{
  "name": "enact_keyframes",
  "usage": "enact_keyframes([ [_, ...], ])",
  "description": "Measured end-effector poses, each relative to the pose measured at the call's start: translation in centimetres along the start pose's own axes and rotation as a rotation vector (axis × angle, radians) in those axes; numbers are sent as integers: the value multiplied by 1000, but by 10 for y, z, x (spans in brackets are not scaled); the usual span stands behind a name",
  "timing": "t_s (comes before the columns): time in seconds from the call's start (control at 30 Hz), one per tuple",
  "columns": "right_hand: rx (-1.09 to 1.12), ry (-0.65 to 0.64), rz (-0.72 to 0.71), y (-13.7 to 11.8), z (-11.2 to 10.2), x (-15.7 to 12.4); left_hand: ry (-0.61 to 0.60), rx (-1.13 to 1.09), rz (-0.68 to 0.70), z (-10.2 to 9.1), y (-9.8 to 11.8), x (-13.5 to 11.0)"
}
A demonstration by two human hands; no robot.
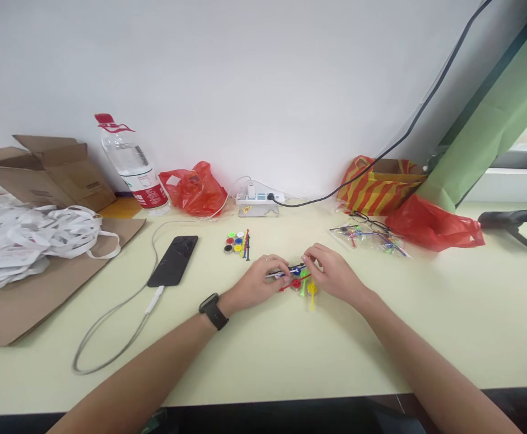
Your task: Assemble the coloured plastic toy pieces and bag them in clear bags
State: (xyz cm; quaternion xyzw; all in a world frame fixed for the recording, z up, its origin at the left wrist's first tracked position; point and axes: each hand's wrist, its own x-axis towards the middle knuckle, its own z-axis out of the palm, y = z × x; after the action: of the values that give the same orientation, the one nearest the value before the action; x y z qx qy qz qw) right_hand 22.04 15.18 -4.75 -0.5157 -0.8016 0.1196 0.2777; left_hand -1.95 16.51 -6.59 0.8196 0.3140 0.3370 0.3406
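Note:
A cluster of small colored plastic pieces lies on the table between my hands. A yellow piece with a round head and thin stem is nearest me, beside a green one and a red disc. My left hand, a black watch on its wrist, has its fingers pinched at the left side, by a white stick and a red one. My right hand pinches at the right ends of the sticks, near a black one. What exactly sits in either pinch is partly hidden by the fingers.
Colored discs and thin sticks lie behind my left hand. A phone on a cable is to the left, near white straps on cardboard. A bottle, power strip, bagged parts and red bag stand farther back.

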Motion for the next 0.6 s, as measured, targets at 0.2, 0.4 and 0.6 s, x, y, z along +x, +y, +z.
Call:
enact_keyframes([
  [0.2, 7, -60, 141, 5, 1, 1, -44, 124, 80, 1, 8, -7],
  [0.4, 292, -143, 252, 5, 5, 1, -62, 113, 87, 1, 7, -9],
  [0.6, 745, -268, 441, -1, 3, 2, -81, 96, 34, -2, 20, -11],
])
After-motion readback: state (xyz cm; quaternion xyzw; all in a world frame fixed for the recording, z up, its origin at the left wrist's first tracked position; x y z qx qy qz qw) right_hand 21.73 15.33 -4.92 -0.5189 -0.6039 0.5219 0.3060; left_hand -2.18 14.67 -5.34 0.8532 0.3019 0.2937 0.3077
